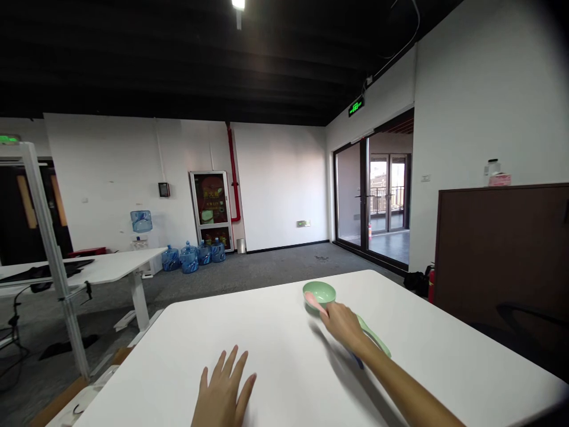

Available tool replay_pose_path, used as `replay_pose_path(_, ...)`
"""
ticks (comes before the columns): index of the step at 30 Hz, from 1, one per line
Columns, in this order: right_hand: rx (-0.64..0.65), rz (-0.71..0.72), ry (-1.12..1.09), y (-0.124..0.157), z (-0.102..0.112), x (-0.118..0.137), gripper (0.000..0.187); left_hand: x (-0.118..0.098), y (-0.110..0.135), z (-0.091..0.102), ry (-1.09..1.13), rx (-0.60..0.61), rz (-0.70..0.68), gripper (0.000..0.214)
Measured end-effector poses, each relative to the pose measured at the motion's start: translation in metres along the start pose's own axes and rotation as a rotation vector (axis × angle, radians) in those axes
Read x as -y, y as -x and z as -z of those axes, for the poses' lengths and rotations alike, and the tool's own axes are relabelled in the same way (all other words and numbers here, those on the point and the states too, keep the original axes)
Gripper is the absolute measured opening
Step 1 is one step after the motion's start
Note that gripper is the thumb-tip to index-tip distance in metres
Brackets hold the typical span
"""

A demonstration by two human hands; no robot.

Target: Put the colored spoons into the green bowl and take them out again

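hands (222,388) (340,323), pink spoon (315,302), green bowl (319,293), exit sign (356,107)

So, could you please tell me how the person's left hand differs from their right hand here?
The left hand lies open with fingers spread on the white table, nearer the person, while the right hand reaches farther forward. The left holds nothing; the right holds a pink spoon at a green bowl. Both hands are bare.
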State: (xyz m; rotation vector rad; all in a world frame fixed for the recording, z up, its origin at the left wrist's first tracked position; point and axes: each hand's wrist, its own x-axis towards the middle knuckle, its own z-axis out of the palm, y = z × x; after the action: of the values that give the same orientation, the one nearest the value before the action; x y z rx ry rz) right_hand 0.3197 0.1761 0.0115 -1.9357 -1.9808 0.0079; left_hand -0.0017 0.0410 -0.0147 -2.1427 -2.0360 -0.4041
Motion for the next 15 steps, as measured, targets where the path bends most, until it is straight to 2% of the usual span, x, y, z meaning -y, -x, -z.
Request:
replay_pose_path(3, 0.008, -0.078, 0.038, -0.038, 0.014, -0.006, 0.033, 0.004, -0.001, -0.005, 0.009, -0.019, -0.003, 0.052)
replay_pose_path(5, 0.011, -0.116, 0.043, -0.059, 0.015, -0.01, 0.033, 0.007, -0.001, -0.008, 0.011, -0.026, -0.007, 0.052)
replay_pose_path(11, 0.041, -0.172, 0.004, -0.09, -0.005, -0.014, 0.054, 0.013, -0.003, -0.018, 0.009, -0.009, -0.014, 0.053)
replay_pose_path(15, 0.064, -0.201, -0.016, -0.1, -0.019, -0.014, 0.054, 0.019, -0.004, -0.025, -0.007, -0.002, -0.016, 0.053)
